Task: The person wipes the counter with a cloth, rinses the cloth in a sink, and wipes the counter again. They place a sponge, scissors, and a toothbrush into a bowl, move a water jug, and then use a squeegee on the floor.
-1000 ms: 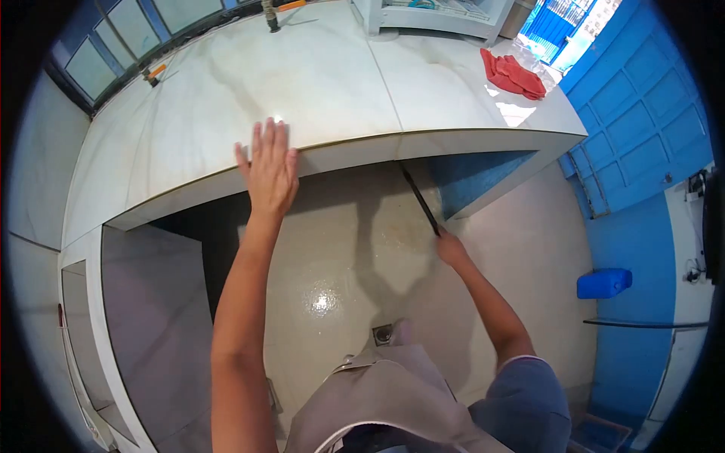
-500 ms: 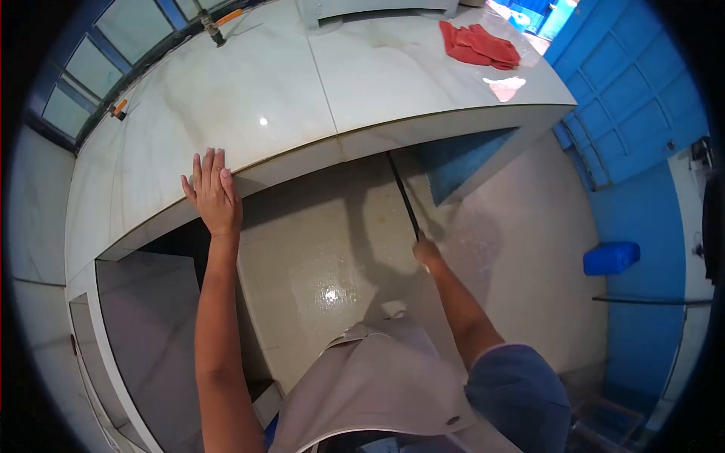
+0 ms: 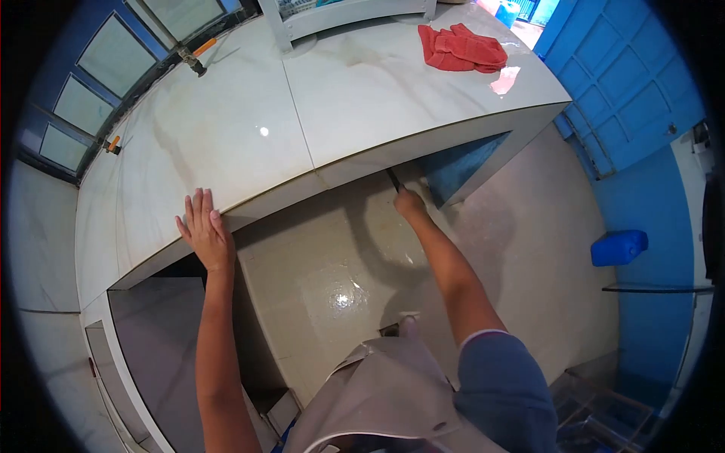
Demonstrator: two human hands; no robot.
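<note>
White counter point(image 3: 234, 106), two taps point(image 3: 195, 63): left hand point(image 3: 208, 238) splayed atop, right grip point(image 3: 410, 204) tight round one black rod point(image 3: 393, 180).

Glare dots the floor point(image 3: 302, 264) and surface point(image 3: 226, 113); the doorway point(image 3: 526, 32) looks overexposed, shadows fall softly, and fisheye edges curve into black.

White tiled counter point(image 3: 226, 136): crumpled red cloth point(image 3: 462, 50) near right end, white-framed stand point(image 3: 359, 18) towards back. Tan floor point(image 3: 529, 287) below, shiny.

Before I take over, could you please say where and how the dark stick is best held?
Probably the near end of the dark stick, from the person's side, where the right hand grips: its slender far part lies hidden beneath the counter.
</note>
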